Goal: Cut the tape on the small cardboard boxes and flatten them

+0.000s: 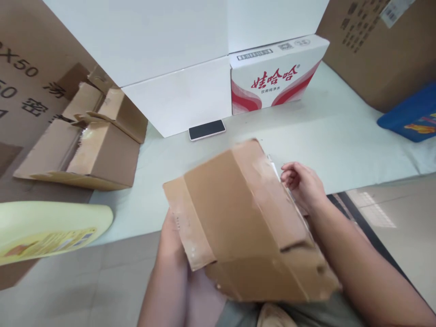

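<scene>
A brown cardboard box [235,209] is tilted over the near edge of the table, its flaps folded out and pale tape marks along its edges. My left hand [169,223] grips the box from its left side, with the fingers hidden behind the cardboard. Beside the box's upper right edge is my right hand [301,181], fingers curled in. What they hold, if anything, cannot be made out. A narrow white strip shows along that edge of the box. Part of the box is blurred by motion.
A phone-like dark slab [207,130] lies before large white boxes [177,100]. A red-and-white carton [275,81] stands behind. Open brown cartons [105,145] and a pale yellow bottle [54,227] are left. A blue package [412,113] and a big brown carton [374,54] are right.
</scene>
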{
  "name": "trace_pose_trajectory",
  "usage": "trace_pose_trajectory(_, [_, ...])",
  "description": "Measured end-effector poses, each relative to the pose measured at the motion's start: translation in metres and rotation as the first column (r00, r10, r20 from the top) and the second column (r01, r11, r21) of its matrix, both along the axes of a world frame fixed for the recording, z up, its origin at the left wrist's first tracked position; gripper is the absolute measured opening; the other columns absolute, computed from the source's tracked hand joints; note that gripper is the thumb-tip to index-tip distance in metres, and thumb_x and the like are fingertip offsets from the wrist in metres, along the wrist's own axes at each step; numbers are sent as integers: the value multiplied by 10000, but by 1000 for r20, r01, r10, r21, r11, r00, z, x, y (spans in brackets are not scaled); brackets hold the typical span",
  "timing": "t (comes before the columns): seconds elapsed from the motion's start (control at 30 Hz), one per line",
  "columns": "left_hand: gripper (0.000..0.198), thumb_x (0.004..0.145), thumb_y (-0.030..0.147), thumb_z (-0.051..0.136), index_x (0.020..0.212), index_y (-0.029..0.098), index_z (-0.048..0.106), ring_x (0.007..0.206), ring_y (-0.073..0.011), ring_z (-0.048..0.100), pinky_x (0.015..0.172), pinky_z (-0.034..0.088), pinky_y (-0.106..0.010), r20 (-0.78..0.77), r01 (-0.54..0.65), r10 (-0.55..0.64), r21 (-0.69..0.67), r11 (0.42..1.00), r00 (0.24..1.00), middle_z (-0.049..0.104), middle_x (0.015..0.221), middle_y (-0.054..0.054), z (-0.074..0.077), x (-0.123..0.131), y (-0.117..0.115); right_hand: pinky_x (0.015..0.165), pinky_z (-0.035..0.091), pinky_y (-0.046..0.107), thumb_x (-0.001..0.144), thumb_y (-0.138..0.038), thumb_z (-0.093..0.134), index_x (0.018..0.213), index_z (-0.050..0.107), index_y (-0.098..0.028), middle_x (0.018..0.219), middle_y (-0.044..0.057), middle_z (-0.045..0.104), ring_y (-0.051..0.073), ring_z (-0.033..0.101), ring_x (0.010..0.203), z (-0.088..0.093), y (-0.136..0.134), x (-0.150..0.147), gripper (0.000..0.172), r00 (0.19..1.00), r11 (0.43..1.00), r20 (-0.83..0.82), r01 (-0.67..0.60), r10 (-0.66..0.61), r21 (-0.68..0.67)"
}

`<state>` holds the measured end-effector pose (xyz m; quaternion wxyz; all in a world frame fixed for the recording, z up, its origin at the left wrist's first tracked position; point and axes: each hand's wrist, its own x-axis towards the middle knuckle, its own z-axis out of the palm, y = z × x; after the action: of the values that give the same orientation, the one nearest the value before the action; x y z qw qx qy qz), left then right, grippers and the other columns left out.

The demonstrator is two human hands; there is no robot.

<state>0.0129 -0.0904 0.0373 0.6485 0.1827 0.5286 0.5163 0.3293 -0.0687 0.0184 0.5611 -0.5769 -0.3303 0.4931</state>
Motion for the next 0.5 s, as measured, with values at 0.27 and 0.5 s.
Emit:
trace_pose_trajectory(0.27, [224,769,447,703,787,223,696,715,-231,725,667,603,-350,122,-185,167,155,971,978,742,703,-31,-23,-16,63,637,577,389,596,-776,699,897,677,-215,771,60,738,235,692,655,-2,-10,-8,636,920,941,-210,-337,332,14])
trace_pose_trajectory(0.5, [552,743,662,551,1054,229,694,1151,-367,629,873,549,-496,217,-138,63,349,927,974,735,1057,-109,-9,-3,46,306,326,220,612,-557,829,698,572,-213,435,-60,523,80,358,316,-12,-8,-36,438,987,983,-117,-124,108,-138])
